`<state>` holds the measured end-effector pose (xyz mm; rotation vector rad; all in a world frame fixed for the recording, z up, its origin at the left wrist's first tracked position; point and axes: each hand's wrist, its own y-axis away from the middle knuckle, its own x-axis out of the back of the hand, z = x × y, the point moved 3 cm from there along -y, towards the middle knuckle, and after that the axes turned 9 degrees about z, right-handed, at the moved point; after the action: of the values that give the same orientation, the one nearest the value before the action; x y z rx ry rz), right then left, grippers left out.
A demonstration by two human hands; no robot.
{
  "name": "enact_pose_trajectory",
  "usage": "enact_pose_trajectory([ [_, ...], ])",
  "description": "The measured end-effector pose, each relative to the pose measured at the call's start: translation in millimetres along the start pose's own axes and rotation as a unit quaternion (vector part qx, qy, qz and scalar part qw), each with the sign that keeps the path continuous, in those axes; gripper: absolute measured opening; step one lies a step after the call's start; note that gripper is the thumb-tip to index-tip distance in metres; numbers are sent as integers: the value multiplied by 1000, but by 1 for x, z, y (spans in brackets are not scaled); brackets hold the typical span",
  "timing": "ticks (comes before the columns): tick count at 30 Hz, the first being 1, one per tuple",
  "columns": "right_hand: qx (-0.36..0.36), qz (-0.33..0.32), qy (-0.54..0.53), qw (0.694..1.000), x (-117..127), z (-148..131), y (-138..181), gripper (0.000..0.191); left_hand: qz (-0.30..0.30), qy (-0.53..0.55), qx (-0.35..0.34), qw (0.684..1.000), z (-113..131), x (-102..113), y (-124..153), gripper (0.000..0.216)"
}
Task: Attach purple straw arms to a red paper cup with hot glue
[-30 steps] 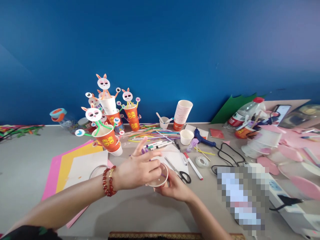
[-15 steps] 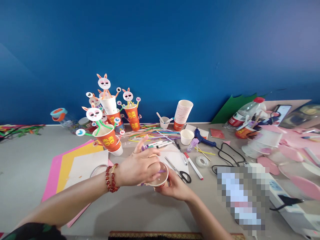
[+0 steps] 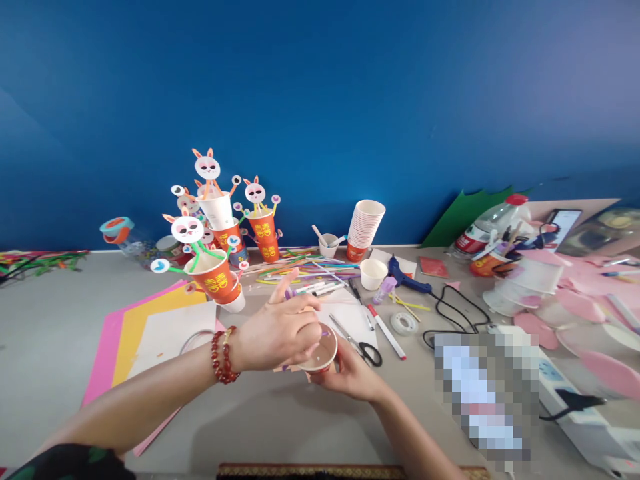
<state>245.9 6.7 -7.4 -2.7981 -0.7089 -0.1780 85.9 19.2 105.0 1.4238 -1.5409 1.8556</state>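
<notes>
My right hand (image 3: 353,377) holds an orange paper cup (image 3: 323,352) from below, its white inside facing up, just above the grey table (image 3: 50,333). My left hand (image 3: 280,330), with a red bead bracelet on the wrist, reaches over the cup and pinches a thin purple pipe cleaner (image 3: 320,335) at the cup's rim; the index finger sticks out. Scissors (image 3: 357,343) and a red-capped marker (image 3: 386,331) lie right of the cup.
Finished bunny cups (image 3: 215,267) stand at the back left on pink, yellow and white sheets (image 3: 145,320). A stack of cups (image 3: 365,227), a blue glue gun (image 3: 407,279), a tape roll (image 3: 404,323), loose straws and pens, and pink cut-outs at the right crowd the table.
My left hand has closed its fingers and lowered slightly onto the cup rim, working the purple pipe cleaner. The right hand and cup stay almost still.
</notes>
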Motion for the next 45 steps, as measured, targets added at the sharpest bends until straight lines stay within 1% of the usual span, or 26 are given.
enact_pose_trajectory([
  [8, 13, 6, 12, 1000, 0, -3, 0, 68, -16, -8, -17, 1000, 1, -2, -2, 20],
  [15, 17, 21, 26, 999, 1, -5, 0, 66, -57, -20, -14, 998, 4, -1, -5, 17],
  [17, 20, 26, 36, 999, 1, -7, 0, 62, -67, -21, -12, 997, 4, -1, -6, 17],
  [20, 23, 23, 41, 999, 1, -10, -1, 56, -70, -21, -8, 997, 5, -3, -8, 16],
  [26, 24, 26, 55, 998, 3, -9, 1, 59, -52, -9, -2, 999, 4, -4, -7, 17],
  [30, 27, 33, 67, 997, 4, -8, 1, 59, -70, 4, -18, 997, 5, -3, -8, 12],
  [33, 24, 36, 80, 996, 3, -12, 0, 58, -82, -8, -11, 997, 6, -2, -9, 9],
  [36, 20, 47, 119, 992, 2, -16, -1, 55, -75, -31, 8, 997, 6, -3, -9, 9],
  [39, 21, 56, 149, 987, 3, -19, -1, 53, -50, -30, 25, 998, 6, -3, -8, 12],
  [41, 22, 53, 146, 988, 3, -19, -1, 52, -35, -21, 29, 999, 6, -3, -8, 14],
  [45, 26, 47, 118, 992, 2, -16, -2, 51, -26, -17, 29, 999, 7, -2, -11, 17],
])
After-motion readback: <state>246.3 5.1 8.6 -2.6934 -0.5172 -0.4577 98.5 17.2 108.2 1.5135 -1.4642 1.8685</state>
